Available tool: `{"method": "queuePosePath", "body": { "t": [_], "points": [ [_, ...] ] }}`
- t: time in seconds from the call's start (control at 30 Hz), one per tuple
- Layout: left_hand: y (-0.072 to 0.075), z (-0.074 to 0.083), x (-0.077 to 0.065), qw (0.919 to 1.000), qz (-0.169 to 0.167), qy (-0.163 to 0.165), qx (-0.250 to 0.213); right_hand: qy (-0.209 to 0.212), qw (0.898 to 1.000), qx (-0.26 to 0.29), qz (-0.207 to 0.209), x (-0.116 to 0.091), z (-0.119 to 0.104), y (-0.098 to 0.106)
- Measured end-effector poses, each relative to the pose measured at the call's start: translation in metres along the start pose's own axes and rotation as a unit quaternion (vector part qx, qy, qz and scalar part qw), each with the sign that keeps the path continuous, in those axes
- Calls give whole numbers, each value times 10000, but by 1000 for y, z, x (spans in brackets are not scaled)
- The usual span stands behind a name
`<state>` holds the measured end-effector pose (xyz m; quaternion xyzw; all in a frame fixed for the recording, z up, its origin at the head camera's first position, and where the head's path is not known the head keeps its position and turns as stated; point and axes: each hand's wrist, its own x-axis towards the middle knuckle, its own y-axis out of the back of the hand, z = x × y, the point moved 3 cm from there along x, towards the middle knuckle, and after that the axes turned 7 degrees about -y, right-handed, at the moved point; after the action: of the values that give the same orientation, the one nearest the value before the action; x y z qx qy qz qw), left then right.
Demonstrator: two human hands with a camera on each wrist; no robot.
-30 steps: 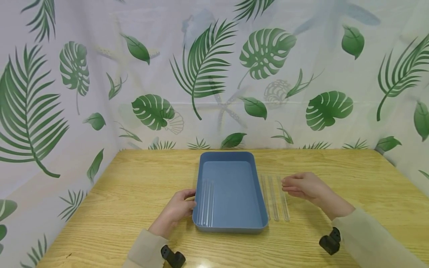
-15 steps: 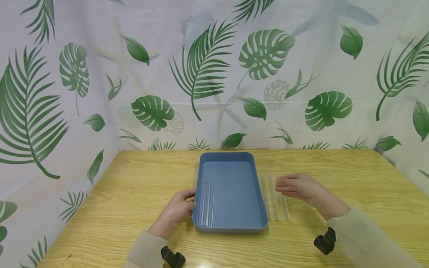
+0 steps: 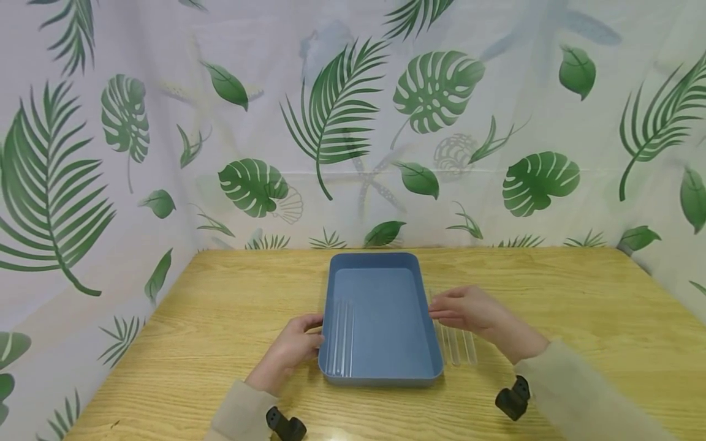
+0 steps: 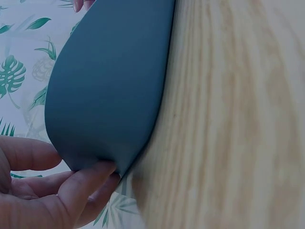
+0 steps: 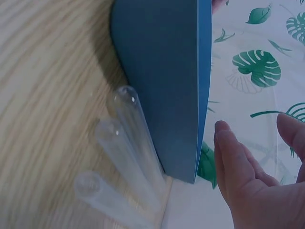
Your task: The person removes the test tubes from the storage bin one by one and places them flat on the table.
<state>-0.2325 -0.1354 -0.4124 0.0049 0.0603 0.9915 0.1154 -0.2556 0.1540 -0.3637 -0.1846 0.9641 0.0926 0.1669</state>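
While the left hand (image 3: 295,346) is holding a blue, rectangular, open-topped tray with rounded corners (image 3: 394,331) at its left side, the right hand (image 3: 466,312) is hovering just beside the right rim.

Left hand: the fingers are bending against the tray near its near-left corner, thumb and fingertips touching the wall. Part of this hold is being hidden by the tray itself.

Right hand: the fingers (image 5: 233,157) are extending nearly straight and close together, the thumb standing well apart; the grasp is reading wide and empty.

Tray: it is lying flat on a yellow-brown, wood-grained worktop (image 3: 237,306), its long sides running away from the person. Inside, a group of clear, slender tubes (image 3: 344,343) is lying lengthwise along the left wall, toward the near end; transparency is making an exact count uncertain.

Outside, three clear, round-ended tubes (image 5: 127,162) are lying roughly parallel on the worktop to the right of the tray. The innermost is lying right alongside the wall; contact cannot be told. In the head view, the right hand is covering part of them.

Surroundings: a white cloth printed with green leaves (image 3: 353,208) is hanging behind; beige sleeves (image 3: 242,410) are covering both forearms.
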Motion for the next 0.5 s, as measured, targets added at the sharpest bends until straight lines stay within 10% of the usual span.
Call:
{"method": "queuePosePath", "body": {
  "t": [0.5],
  "points": [
    [0,-1,1,10000,24,-23,-10,-57,10000,-55,22,14,1,-34]
  ]
}}
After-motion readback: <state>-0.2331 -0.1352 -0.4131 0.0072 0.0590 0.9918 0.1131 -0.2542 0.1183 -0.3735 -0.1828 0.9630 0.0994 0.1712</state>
